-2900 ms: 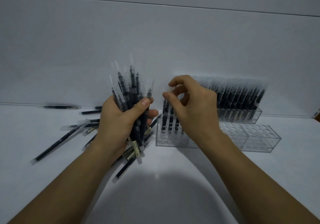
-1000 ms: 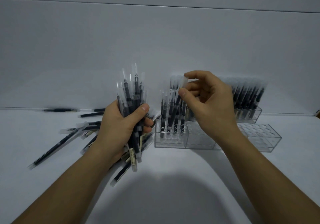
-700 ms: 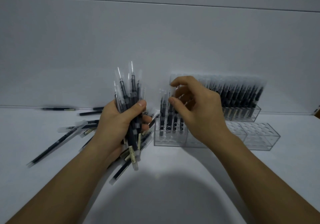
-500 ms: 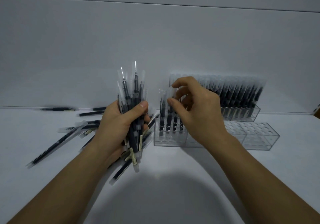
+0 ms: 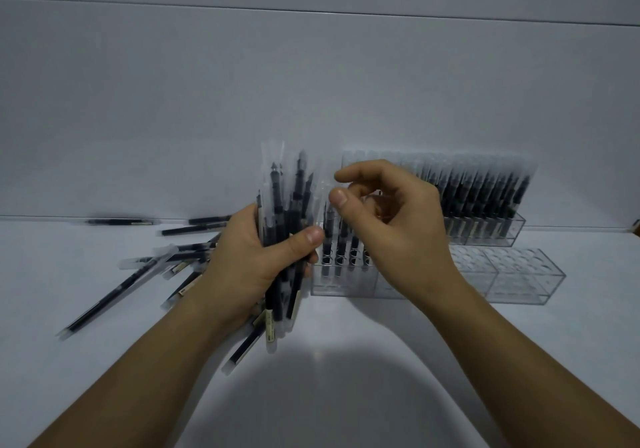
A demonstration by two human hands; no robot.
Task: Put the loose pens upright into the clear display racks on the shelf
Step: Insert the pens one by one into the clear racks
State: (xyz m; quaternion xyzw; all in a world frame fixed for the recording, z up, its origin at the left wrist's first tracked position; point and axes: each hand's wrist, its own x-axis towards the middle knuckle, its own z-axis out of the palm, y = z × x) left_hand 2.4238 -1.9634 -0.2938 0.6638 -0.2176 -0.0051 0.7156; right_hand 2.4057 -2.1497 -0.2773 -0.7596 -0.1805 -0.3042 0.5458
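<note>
You had a white shelf [image 5: 52, 267] w/ loose pens [image 5: 114, 293] lying flat on its left side, some overlapping. To the right stood 2 clear racks: front rack [image 5: 519, 283] w/ a few pens at its left end, back rack [image 5: 485, 236] behind it, packed w/ upright pens.

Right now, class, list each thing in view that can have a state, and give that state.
Left hand: grips a bundle of pens
Right hand: fingers curled beside the bundle; any pinch unclear
Front rack: partly filled at its left end, other holes empty
Back rack: looks full
Loose pens: lying flat on the shelf
</note>
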